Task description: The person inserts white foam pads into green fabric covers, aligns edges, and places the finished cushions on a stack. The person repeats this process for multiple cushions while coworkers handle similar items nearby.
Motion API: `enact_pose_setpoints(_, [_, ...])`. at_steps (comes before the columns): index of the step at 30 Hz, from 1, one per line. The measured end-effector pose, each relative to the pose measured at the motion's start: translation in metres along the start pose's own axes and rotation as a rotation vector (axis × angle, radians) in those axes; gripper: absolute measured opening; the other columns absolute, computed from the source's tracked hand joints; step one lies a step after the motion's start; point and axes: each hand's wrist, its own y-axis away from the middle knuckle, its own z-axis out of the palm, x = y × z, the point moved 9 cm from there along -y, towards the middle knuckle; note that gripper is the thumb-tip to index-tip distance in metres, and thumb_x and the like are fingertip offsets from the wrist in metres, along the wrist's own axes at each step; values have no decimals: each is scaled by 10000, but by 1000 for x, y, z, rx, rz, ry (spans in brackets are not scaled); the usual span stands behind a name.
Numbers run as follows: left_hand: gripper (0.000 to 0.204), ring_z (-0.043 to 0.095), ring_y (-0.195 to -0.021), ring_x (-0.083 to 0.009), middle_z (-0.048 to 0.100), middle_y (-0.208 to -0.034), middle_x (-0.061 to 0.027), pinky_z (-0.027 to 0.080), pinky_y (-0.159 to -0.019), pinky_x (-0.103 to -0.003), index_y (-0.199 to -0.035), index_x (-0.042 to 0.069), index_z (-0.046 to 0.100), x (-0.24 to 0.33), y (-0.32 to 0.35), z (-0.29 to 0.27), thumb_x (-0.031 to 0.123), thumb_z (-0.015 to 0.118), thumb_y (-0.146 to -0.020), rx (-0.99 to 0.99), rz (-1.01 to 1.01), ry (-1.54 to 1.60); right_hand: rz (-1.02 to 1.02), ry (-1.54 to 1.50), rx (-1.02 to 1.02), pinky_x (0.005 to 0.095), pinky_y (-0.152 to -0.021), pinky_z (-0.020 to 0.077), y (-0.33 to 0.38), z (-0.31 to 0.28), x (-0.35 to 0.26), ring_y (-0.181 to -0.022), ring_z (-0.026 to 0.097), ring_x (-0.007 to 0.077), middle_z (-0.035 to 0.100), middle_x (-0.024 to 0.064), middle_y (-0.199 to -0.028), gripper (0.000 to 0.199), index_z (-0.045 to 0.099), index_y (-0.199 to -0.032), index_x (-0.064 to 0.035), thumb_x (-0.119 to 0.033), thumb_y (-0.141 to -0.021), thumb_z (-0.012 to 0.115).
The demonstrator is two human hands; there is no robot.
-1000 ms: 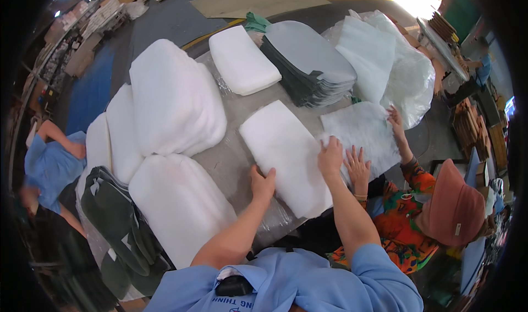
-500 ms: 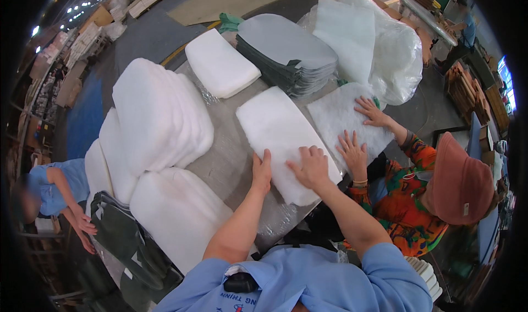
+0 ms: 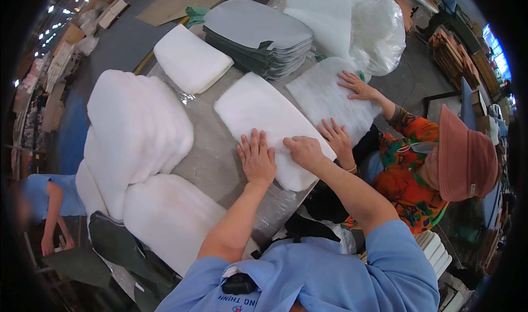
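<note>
A white padding piece (image 3: 263,111), shaped like a seat cushion, lies at the middle of the plastic-covered table (image 3: 201,163). My left hand (image 3: 257,161) rests flat on its near left edge, fingers stretched out. Further right on the same padding sits my right hand (image 3: 303,152), fingers curled in and pressed to the surface; what they pinch, if anything, is hidden. Just right of it, a co-worker's two hands (image 3: 356,86) lie spread on a thinner white fibre sheet (image 3: 322,95).
Tall stacks of white padding (image 3: 135,125) fill the left side. At the back stand a smaller white stack (image 3: 192,59), a pile of grey cut sheets (image 3: 256,23) and a clear plastic bag (image 3: 379,31). Dark green fabric (image 3: 118,240) lies near left, beside another person's arm (image 3: 52,213).
My left hand has moved from the padding's left side onto its top. My right hand's fingers have gone from spread to curled. The whole view has shifted, so the table appears further left.
</note>
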Motion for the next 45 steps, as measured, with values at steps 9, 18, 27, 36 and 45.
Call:
enact_pose_setpoints(9, [656, 174, -1623, -471, 232, -1766, -132, 178, -1311, -618, -1649, 97, 408, 8, -5, -2, 344, 585, -1068, -6, 18, -47, 593, -237, 96, 589, -819, 545, -6, -37, 78, -905, 723, 464, 742, 237, -962, 322, 654, -1177, -75, -15, -863, 608])
enact_pose_setpoints(18, [553, 523, -1410, -376, 517, -1556, -218, 453, -1126, -522, -1505, 28, 514, -40, 36, -2, 216, 697, -1018, -86, -745, 868, 541, -148, 308, 514, -1032, 519, 49, -36, 109, -1197, 664, 441, 717, 242, -1258, 404, 661, -1265, -17, 2, -865, 612])
enact_pose_setpoints(27, [560, 666, -1167, -235, 671, -1343, -124, 528, -996, -386, -1479, 64, 530, -45, 50, -46, 188, 765, -985, -300, -834, 1337, 516, -376, 280, 490, -937, 557, 42, -34, 78, -1082, 699, 439, 737, 234, -1164, 338, 696, -1234, 4, -31, -904, 628])
enact_pose_setpoints(36, [634, 597, -1329, -304, 616, -1447, -132, 463, -1126, -519, -1616, 164, 432, 8, 8, -165, 114, 637, -1018, -234, 59, 1264, 956, -1554, 232, 387, -687, 599, 46, 17, 58, -850, 726, 222, 748, 125, -1082, 254, 703, -1276, -17, -101, -1055, 610])
enact_pose_setpoints(45, [399, 571, -1380, -361, 708, -1312, -58, 338, -1258, -574, -1208, 160, 726, 76, -55, -204, 164, 770, -812, -297, 888, -170, 837, -1240, 128, 402, -885, 598, 37, 10, 45, -1073, 744, 296, 756, 195, -1226, 297, 721, -1297, -26, -64, -1029, 599])
